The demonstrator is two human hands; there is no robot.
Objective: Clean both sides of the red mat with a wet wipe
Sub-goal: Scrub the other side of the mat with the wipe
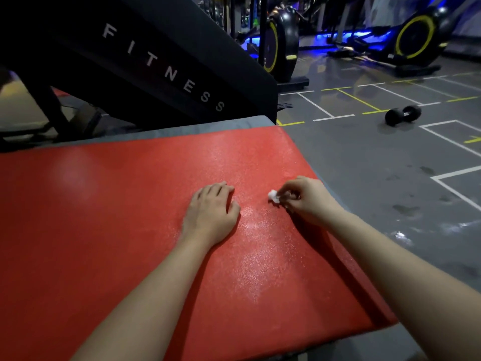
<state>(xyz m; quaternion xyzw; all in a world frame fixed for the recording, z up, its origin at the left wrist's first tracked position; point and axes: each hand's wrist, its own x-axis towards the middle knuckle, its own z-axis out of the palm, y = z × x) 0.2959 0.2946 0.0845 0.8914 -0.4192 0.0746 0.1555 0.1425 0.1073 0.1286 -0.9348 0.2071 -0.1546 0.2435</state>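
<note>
A large red mat (pixel 109 204) lies flat in front of me on a grey mat (pixel 208 125) whose edge shows beyond it. My left hand (pixel 210 212) rests palm down on the red mat near its middle, fingers straight. My right hand (pixel 307 201) is near the mat's right edge and pinches a small crumpled white wet wipe (pixel 273 196) against the surface. A shiny wet streak runs across the mat between and below my hands.
A black machine panel (pixel 161 63) lettered FITNESS slopes up behind the mat. A black dumbbell (pixel 403 115) lies on the grey floor (pixel 377 162) with white and yellow lines to the right. Exercise bikes (pixel 282 45) with yellow-rimmed wheels stand at the back.
</note>
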